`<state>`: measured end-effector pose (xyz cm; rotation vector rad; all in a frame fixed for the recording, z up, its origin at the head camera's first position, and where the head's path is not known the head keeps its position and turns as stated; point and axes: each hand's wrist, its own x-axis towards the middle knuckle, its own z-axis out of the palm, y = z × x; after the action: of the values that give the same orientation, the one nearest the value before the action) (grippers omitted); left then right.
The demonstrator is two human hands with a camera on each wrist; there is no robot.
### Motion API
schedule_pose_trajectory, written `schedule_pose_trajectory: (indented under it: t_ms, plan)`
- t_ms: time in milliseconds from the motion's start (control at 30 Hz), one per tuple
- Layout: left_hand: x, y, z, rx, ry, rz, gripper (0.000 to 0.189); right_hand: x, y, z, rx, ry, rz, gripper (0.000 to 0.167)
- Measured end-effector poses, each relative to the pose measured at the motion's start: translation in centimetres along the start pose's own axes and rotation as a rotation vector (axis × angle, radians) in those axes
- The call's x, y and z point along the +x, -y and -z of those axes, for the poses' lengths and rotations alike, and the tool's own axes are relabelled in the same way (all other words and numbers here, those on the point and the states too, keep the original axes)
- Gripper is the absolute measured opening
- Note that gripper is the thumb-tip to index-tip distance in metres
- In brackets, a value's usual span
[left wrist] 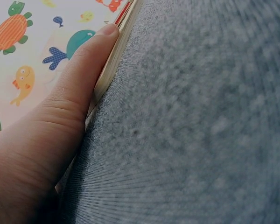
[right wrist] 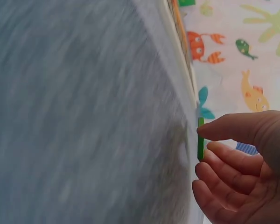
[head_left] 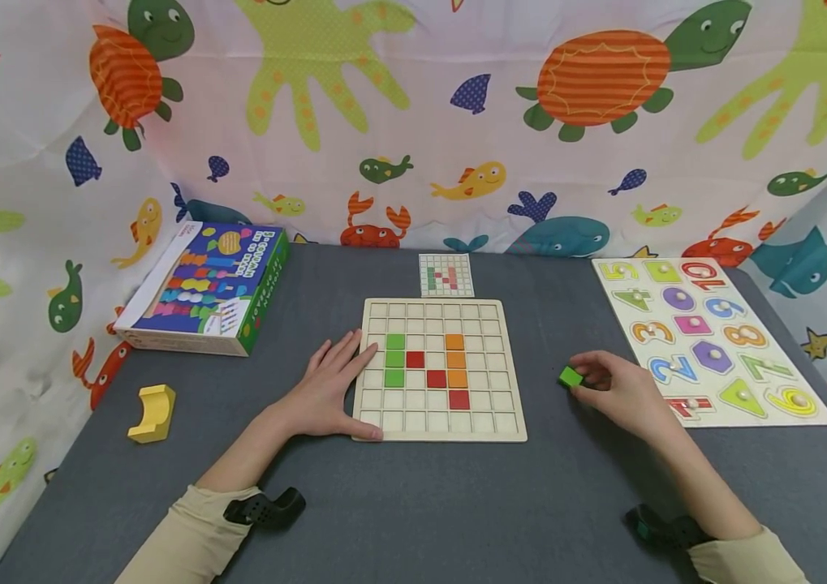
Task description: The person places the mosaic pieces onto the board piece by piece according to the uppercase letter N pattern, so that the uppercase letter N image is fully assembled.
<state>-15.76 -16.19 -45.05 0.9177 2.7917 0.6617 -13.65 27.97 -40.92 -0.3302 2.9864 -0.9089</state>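
A pale wooden grid board [head_left: 420, 422] lies in the middle of the table. Set in its squares are three green tiles [head_left: 394, 379] in a left column, three orange tiles [head_left: 456, 360] in a right column and three red tiles [head_left: 437, 379] stepping down between them. My left hand [head_left: 320, 395] rests on the board's left edge, fingers spread and thumb at the lower left corner. To the right of the board, my right hand [head_left: 623, 395] pinches a green tile [head_left: 570, 376] just above the table. The right wrist view shows this green tile [right wrist: 200, 140] edge-on, between thumb and fingers.
A small pattern card [head_left: 445, 276] lies behind the board. At the back left is a game box [head_left: 260, 300], with a yellow curved block [head_left: 153, 414] in front of it. A number-and-shape puzzle board [head_left: 742, 397] lies at the right, beyond my right hand.
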Motion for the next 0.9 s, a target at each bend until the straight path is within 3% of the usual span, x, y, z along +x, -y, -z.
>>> schedule_pose_trajectory:
  t_ms: [400,733,900]
  plan:
    - [0.0,0.1,0.0,0.001,0.004,0.007,0.123,2.1,4.8,-2.7,0.195,0.081,0.046,0.035]
    - [0.0,0.1,-0.1,0.005,-0.003,0.005,0.123,3.6,9.6,-6.2,0.325,0.194,0.140,0.032]
    - [0.0,0.1,-0.1,0.008,0.000,0.005,0.123,4.1,11.7,-8.1,0.346,0.231,0.233,0.026]
